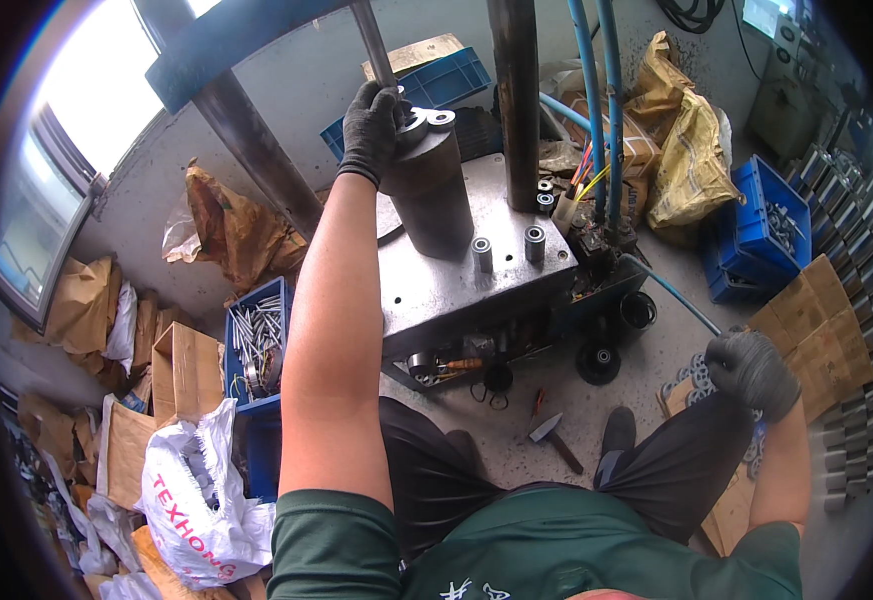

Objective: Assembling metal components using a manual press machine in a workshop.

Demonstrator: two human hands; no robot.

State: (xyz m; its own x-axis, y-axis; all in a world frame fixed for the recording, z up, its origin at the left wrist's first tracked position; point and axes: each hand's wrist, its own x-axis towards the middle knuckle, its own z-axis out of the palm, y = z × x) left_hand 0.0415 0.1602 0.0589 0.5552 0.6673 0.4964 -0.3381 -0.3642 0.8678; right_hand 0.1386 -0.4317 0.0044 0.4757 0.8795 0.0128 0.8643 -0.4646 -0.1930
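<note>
- The gloved left hand is at the top of the steel cylinder, fingers curled beside a ringed metal part; whether they grip it, I cannot tell.
- That part sits on the cylinder's top. It looks stiff, hard and possibly oily; its outer edge seems the best hold.
- Right of the cylinder, nearer the person, the gloved right hand has fingers wrapped around the end of a slim, rigid-looking lever.

The left grip partly hides the metal part atop the cylinder.
</note>
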